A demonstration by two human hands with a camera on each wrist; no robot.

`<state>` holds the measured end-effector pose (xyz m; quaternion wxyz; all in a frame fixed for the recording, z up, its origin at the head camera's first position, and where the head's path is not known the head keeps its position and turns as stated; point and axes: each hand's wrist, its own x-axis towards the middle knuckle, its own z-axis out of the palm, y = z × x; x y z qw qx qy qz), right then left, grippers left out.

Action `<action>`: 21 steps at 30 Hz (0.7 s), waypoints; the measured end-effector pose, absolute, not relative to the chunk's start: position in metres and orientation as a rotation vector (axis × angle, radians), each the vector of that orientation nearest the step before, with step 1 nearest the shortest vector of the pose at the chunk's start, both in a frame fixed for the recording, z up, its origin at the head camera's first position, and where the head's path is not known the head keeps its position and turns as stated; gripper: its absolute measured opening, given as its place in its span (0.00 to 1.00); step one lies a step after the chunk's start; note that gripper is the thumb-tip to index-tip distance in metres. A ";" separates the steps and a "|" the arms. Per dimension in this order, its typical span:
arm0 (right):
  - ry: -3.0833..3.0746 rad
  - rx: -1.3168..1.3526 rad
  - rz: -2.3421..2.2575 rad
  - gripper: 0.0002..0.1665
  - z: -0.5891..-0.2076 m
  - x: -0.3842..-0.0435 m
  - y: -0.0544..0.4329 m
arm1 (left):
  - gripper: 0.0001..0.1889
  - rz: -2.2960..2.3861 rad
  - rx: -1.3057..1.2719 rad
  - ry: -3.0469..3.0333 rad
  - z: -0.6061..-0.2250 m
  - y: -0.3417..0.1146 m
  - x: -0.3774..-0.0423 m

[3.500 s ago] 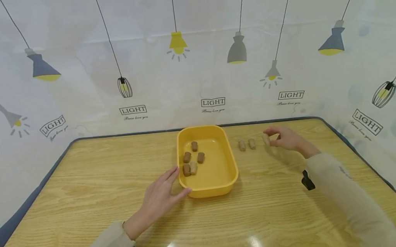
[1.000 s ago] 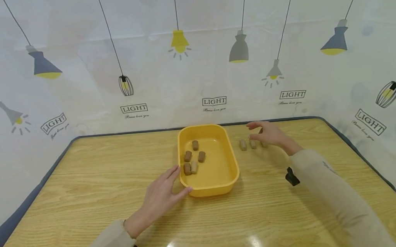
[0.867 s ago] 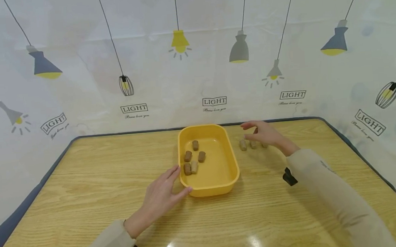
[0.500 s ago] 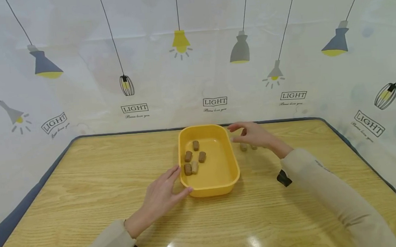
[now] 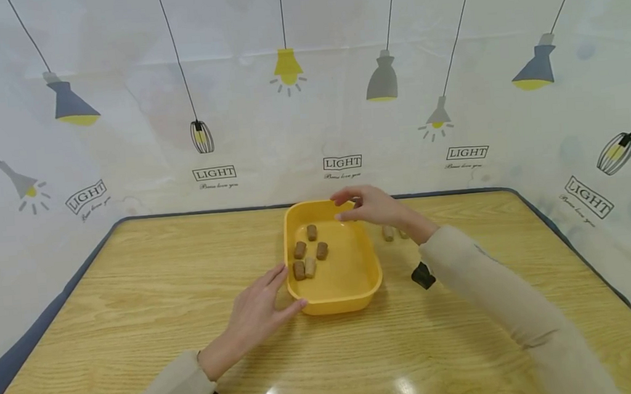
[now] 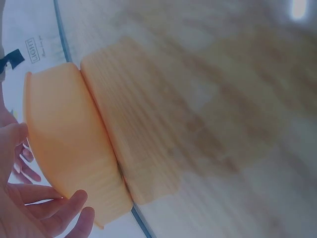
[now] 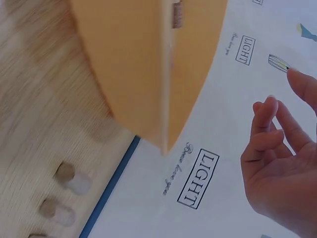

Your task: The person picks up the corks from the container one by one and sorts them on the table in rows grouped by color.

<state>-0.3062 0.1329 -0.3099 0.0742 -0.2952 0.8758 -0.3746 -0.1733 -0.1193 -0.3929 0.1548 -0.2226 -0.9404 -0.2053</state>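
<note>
My right grip (image 5: pixel 373 207) has moved left since the earlier frame, to above the far right corner of the yellow tray (image 5: pixel 349 265); its thumb and fingers stand apart, holding nothing. My left grip (image 5: pixel 254 308), fingers extended, touches the tray's left side. Inside lie four brown cylinders (image 5: pixel 300 249) and one beige cylinder (image 5: pixel 310 267). Other beige cylinders (image 5: pixel 387 234) rest rightward on the worktop (image 5: pixel 135 310).

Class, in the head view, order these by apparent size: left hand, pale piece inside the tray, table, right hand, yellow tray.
Largest to smallest:
table
yellow tray
left hand and right hand, too alike to rank
pale piece
</note>
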 end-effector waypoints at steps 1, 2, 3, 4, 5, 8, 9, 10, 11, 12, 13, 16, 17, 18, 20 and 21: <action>2.622 -0.877 -1.133 0.25 -0.309 -0.307 0.130 | 0.37 -0.588 -0.637 -2.695 -0.393 -0.119 -0.173; 2.616 -0.865 -1.144 0.25 -0.307 -0.307 0.127 | 0.37 -0.590 -0.637 -2.697 -0.393 -0.119 -0.173; 2.609 -0.846 -1.158 0.25 -0.306 -0.308 0.123 | 0.37 -0.591 -0.636 -2.700 -0.393 -0.119 -0.173; 2.602 -0.828 -1.170 0.25 -0.305 -0.308 0.120 | 0.37 -0.593 -0.635 -2.703 -0.393 -0.119 -0.173; 2.596 -0.817 -1.183 0.25 -0.305 -0.310 0.116 | 0.37 -0.595 -0.631 -2.708 -0.393 -0.119 -0.173; 2.574 -0.779 -1.232 0.25 -0.305 -0.313 0.105 | 0.37 -0.598 -0.624 -2.720 -0.392 -0.119 -0.174; 2.565 -0.770 -1.252 0.25 -0.306 -0.315 0.102 | 0.38 -0.597 -0.622 -2.724 -0.393 -0.119 -0.174; 2.554 -0.766 -1.268 0.24 -0.307 -0.316 0.099 | 0.38 -0.598 -0.622 -2.726 -0.392 -0.119 -0.174; 2.542 -0.766 -1.283 0.24 -0.308 -0.317 0.096 | 0.38 -0.600 -0.621 -2.729 -0.392 -0.119 -0.174; 2.519 -0.763 -1.302 0.24 -0.309 -0.318 0.093 | 0.38 -0.601 -0.621 -2.731 -0.392 -0.119 -0.174; 2.507 -0.760 -1.308 0.24 -0.311 -0.319 0.091 | 0.38 -0.604 -0.621 -2.733 -0.392 -0.119 -0.174; 2.462 -0.749 -1.292 0.25 -0.314 -0.320 0.084 | 0.38 -0.603 -0.625 -2.728 -0.393 -0.119 -0.174; 2.453 -0.745 -1.279 0.25 -0.316 -0.321 0.082 | 0.38 -0.601 -0.627 -2.725 -0.393 -0.119 -0.175; 2.450 -0.740 -1.259 0.25 -0.317 -0.322 0.080 | 0.38 -0.599 -0.629 -2.722 -0.393 -0.119 -0.175; 2.445 -0.738 -1.216 0.26 -0.320 -0.324 0.077 | 0.38 -0.596 -0.631 -2.719 -0.394 -0.119 -0.175; 2.438 -0.744 -1.192 0.26 -0.322 -0.324 0.076 | 0.38 -0.594 -0.631 -2.720 -0.394 -0.119 -0.175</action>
